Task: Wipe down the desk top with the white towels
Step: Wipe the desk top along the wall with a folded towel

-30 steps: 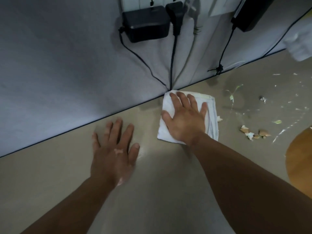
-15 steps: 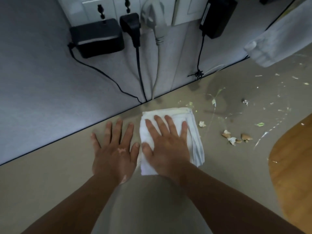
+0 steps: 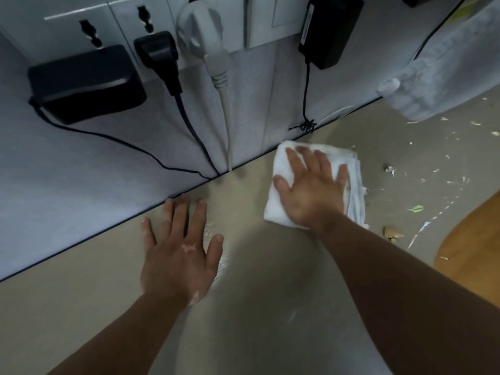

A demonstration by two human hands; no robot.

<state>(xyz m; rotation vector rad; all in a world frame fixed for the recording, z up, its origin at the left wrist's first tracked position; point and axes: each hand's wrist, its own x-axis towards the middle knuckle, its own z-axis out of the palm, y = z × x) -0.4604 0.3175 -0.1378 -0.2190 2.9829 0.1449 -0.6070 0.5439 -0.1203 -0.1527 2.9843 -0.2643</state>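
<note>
Now swept rightward along the back edge of the desk point(image 3: 270, 307), the white towel point(image 3: 355, 182) lies pressed beneath the flat, spread right hand point(image 3: 311, 190); the left hand point(image 3: 178, 247) rests flat, holding nothing. Scraps point(image 3: 392, 232) nearby await wiping.

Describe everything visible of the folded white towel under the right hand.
The folded white cloth towel lies flat on the beige desk top as a rough rectangle, layered edges showing along its right side. It looks soft, slightly rumpled. The right hand presses it palm down, fingers straight and spread, covering its middle. Its far corner lies near the foot of the grey partition wall; contact is unclear. Pale scraps lie just right of it.
</note>
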